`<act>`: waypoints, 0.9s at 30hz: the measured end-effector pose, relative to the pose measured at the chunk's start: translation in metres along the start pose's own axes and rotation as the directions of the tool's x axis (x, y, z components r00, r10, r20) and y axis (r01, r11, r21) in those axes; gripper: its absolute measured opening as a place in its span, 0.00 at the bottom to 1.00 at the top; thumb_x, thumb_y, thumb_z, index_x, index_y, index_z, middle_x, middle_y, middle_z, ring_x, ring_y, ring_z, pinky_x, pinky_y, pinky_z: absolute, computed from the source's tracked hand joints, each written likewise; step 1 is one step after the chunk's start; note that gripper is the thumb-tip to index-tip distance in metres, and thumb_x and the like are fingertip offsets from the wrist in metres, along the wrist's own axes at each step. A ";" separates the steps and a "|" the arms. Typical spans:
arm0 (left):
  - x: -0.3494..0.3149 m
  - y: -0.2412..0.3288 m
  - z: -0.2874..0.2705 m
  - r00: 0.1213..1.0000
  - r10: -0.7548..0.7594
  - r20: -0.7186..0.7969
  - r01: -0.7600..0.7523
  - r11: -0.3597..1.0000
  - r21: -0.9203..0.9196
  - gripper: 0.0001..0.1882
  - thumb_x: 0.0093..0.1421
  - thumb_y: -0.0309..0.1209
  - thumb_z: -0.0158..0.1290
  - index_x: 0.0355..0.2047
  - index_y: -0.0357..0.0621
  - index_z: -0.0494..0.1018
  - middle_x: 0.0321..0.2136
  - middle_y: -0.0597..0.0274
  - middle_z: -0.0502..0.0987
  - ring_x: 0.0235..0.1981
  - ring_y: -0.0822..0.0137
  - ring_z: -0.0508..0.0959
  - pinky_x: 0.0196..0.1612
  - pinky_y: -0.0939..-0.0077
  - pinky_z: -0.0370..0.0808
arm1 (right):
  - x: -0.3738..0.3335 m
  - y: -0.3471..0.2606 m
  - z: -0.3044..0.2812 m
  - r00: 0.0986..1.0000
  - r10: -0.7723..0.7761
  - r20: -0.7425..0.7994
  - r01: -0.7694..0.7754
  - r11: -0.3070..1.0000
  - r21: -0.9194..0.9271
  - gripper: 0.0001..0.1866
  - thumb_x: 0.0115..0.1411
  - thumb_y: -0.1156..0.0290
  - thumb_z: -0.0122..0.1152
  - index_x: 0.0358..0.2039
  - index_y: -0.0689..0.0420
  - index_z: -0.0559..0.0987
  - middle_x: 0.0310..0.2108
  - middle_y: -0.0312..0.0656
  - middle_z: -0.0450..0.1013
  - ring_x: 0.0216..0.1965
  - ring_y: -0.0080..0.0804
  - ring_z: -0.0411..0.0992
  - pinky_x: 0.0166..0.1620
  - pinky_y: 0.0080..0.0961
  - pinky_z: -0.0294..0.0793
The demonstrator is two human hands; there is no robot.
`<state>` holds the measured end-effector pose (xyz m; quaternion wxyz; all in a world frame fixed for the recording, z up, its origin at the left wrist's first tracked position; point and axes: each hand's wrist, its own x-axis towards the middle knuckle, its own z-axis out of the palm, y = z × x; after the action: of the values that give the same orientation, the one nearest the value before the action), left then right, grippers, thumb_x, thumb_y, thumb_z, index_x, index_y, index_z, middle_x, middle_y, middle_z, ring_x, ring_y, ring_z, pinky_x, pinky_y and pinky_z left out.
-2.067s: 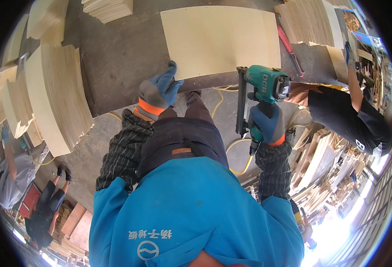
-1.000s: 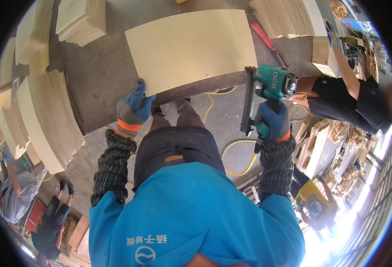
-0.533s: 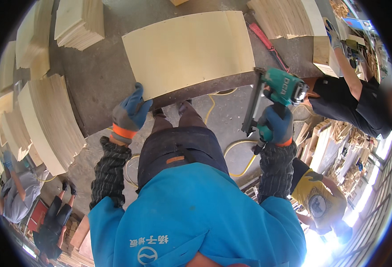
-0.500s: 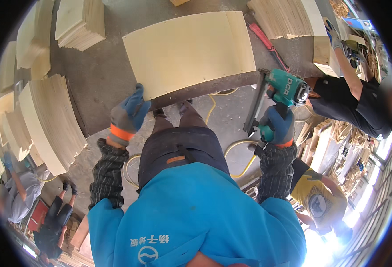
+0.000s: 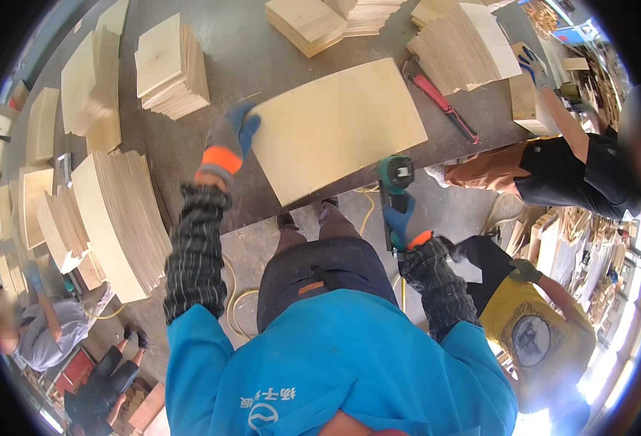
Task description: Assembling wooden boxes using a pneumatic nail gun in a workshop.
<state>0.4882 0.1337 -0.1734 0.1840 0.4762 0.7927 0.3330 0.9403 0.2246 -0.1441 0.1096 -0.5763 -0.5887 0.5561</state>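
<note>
A pale rectangular wooden panel (image 5: pixel 339 127) lies at the near edge of the dark worktable. My left hand (image 5: pixel 230 139), in a grey and blue work glove with an orange cuff, is at the panel's far left corner, thumb and fingers closed about its edge. My right hand (image 5: pixel 406 220), gloved alike, grips a green and black nail gun (image 5: pixel 394 174) by its handle. The gun's head is by the panel's near edge, right of its middle; whether its nose touches the wood is hidden. A red-handled hammer (image 5: pixel 444 105) lies just right of the panel.
Stacks of wooden boards stand at the left (image 5: pixel 117 225), far left (image 5: pixel 171 69), far middle (image 5: pixel 307 25) and far right (image 5: pixel 466 51). Yellow hose (image 5: pixel 369 211) crosses the floor. A co-worker in black (image 5: pixel 575 163) is at the right, another in yellow (image 5: pixel 531 334) behind.
My left hand has gone from the panel's near left corner up to its far left corner. My right hand has brought the nail gun leftward to the near edge, turning it. The view has shifted.
</note>
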 end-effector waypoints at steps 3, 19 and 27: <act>-0.075 0.025 -0.020 0.983 -0.168 -0.074 0.167 0.986 -0.024 0.24 0.73 0.44 0.56 0.58 0.37 0.79 0.51 0.37 0.83 0.53 0.38 0.82 0.58 0.52 0.78 | -0.015 -0.005 0.019 0.991 0.024 0.129 0.002 0.980 -0.200 0.29 0.58 0.61 0.70 0.59 0.58 0.82 0.38 0.47 0.84 0.41 0.39 0.83 0.48 0.40 0.81; -0.195 0.042 0.009 0.999 -0.037 0.002 0.037 0.999 0.030 0.41 0.62 0.38 0.69 0.74 0.49 0.67 0.48 0.42 0.84 0.44 0.44 0.86 0.46 0.56 0.83 | 0.032 -0.111 0.065 0.954 -0.273 0.120 0.290 0.944 -0.159 0.19 0.61 0.69 0.69 0.50 0.64 0.83 0.33 0.35 0.81 0.31 0.27 0.77 0.37 0.31 0.77; -0.138 0.035 0.043 0.989 -0.070 -0.131 0.066 0.997 -0.037 0.38 0.64 0.43 0.70 0.71 0.50 0.71 0.50 0.44 0.84 0.45 0.47 0.86 0.46 0.57 0.83 | -0.060 -0.137 0.038 0.968 -0.133 0.214 0.140 0.990 -0.016 0.13 0.62 0.72 0.68 0.45 0.64 0.82 0.29 0.33 0.78 0.28 0.19 0.75 0.33 0.23 0.75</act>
<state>0.6022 0.0389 -0.1828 0.1502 0.4227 0.8135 0.3702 0.8528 0.1954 -0.0201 0.0752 -0.4736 -0.6439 0.5963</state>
